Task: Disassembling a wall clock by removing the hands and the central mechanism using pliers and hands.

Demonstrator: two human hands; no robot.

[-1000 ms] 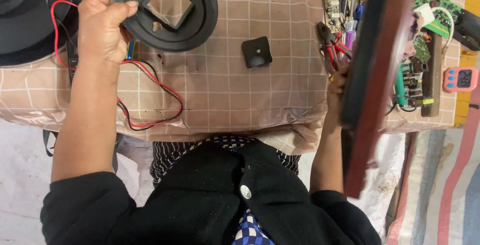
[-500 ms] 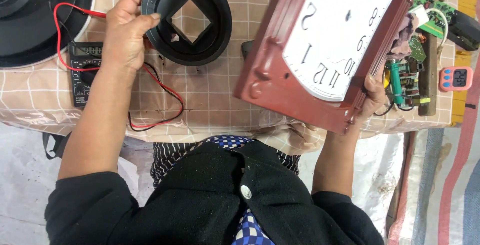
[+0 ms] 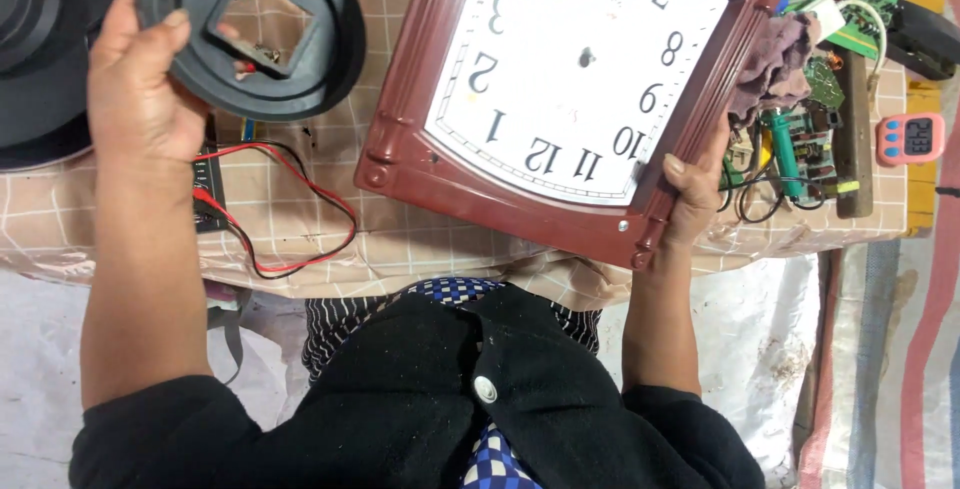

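Head view: the left hand grips the rim of a black round ring with a square opening, lifted over the checked table. Red and black wires lie just beneath. To the right, the maroon-framed wall clock is tilted face up, and the right hand clasps its lower edge. Circuit boards clutter the far right.

Small repair workshop, likely clocks and electronics: desk under checked cloth, cluttered with circuit boards, red and black test leads, screwdriver, rag, pink timer. Wall clock without hands. Tarp on the floor.
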